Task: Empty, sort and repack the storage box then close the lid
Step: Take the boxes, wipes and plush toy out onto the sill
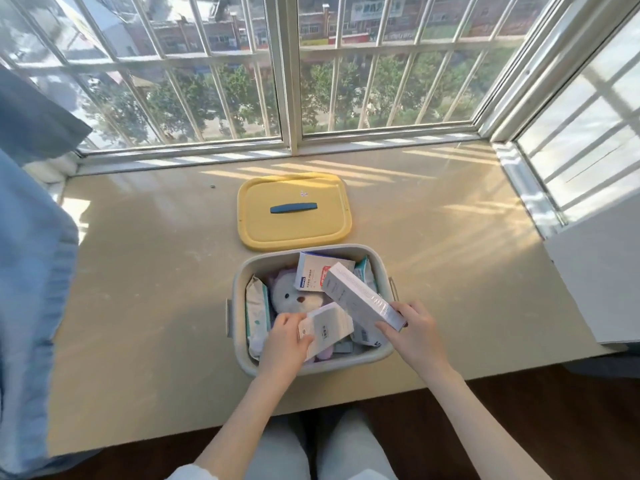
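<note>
While the left hand pinched a small carton and the right hand gripped a long box by one end over the crowded storage box on the sill, that end-held box risked tipping loose.

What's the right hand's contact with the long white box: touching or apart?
Touching. The head view shows the right hand gripping the near end of the long white box.
</note>
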